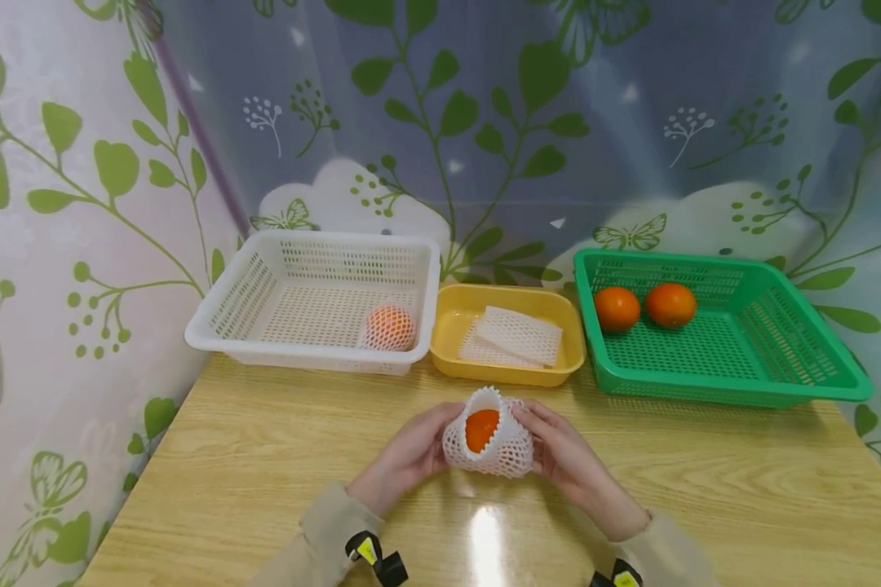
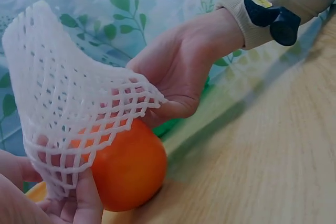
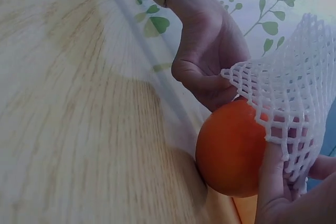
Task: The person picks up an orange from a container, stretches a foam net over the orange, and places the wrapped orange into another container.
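Both hands grip a white foam net sleeve from opposite sides, just in front of the yellow basin. The left hand pinches the sleeve's left side, and the right hand pinches its right side. An orange fruit shows through the sleeve's mouth in the head view. In the left wrist view the netting drapes over part of the orange fruit, whose lower side is bare. The right wrist view has the same bare side of the fruit, close to the wooden tabletop. Some fingertips are hidden behind the netting.
Behind the hands, a yellow basin holds flat foam nets. To its left, a white basket contains one netted orange fruit. A green basket on the right holds two bare orange fruits. Patterned curtains hang behind.
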### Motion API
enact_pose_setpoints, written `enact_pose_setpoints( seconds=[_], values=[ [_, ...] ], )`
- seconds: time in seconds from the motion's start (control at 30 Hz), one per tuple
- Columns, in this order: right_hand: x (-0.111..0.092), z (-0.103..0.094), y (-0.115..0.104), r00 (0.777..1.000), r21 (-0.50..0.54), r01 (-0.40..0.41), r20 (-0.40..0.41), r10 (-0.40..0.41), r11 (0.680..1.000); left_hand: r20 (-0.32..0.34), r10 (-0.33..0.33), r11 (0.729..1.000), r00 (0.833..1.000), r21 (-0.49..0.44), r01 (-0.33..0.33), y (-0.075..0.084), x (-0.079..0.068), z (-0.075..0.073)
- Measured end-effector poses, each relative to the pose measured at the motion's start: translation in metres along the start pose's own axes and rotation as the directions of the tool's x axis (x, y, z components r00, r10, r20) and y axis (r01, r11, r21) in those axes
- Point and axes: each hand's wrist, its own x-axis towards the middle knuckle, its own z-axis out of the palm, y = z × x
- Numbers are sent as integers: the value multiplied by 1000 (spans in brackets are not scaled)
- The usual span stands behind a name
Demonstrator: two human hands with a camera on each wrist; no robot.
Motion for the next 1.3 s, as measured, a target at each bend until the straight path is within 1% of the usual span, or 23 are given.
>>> enact_pose_setpoints(
  seconds=[0.07, 0.17, 0.37, 0.47, 0.53, 0.67, 0.8, 0.97, 1.03, 1.1, 1.13, 1.2, 1.3],
  values=[
    [0, -1, 1, 1000, -16, -4, -7, 4, 1000, -18, -8, 1000, 1000, 0, 8, -3, 0, 0],
    [1, -4, 4, 1000, -40, -6, 4, 6, 999, -42, -16, 1000, 999, 3, 16, -6, 1, 1],
    [5, -11, 14, 1000, -61, -3, 27, 5, 998, -81, -20, 998, 997, 55, 24, -10, 0, 0],
    [6, -13, 18, 1000, -90, 1, 10, 0, 996, -98, -16, 996, 995, 82, 25, -13, 0, 1],
    [6, -13, 19, 1000, -118, 1, -15, -3, 993, -112, -12, 997, 994, 79, 21, -14, 0, 2],
    [7, -9, 18, 999, -181, 7, -52, -17, 983, -132, 4, 999, 991, 44, 2, -15, 1, 7],
    [8, -5, 14, 997, -232, 27, -60, -42, 972, -146, 26, 1000, 989, 10, -25, -13, 3, 11],
    [9, 0, 9, 993, -237, 22, -105, -49, 971, -174, 65, 998, 983, 18, -63, -8, 6, 16],
    [10, 1, 7, 993, -227, 17, -109, -42, 974, -186, 78, 997, 979, 23, -75, -4, 7, 17],
    [11, 0, 5, 995, -206, 21, -91, -40, 978, -189, 98, 995, 977, 24, -95, -1, 8, 18],
    [11, 0, 5, 997, -197, 27, -65, -41, 980, -187, 110, 994, 976, 29, -107, 0, 9, 19],
    [13, 0, 3, 999, -164, 46, 7, -45, 985, -182, 135, 991, 974, 33, -131, 3, 10, 20],
    [14, -2, 0, 992, -112, 77, 108, -65, 991, -171, 174, 985, 970, 33, -171, 7, 12, 23]
  ],
)
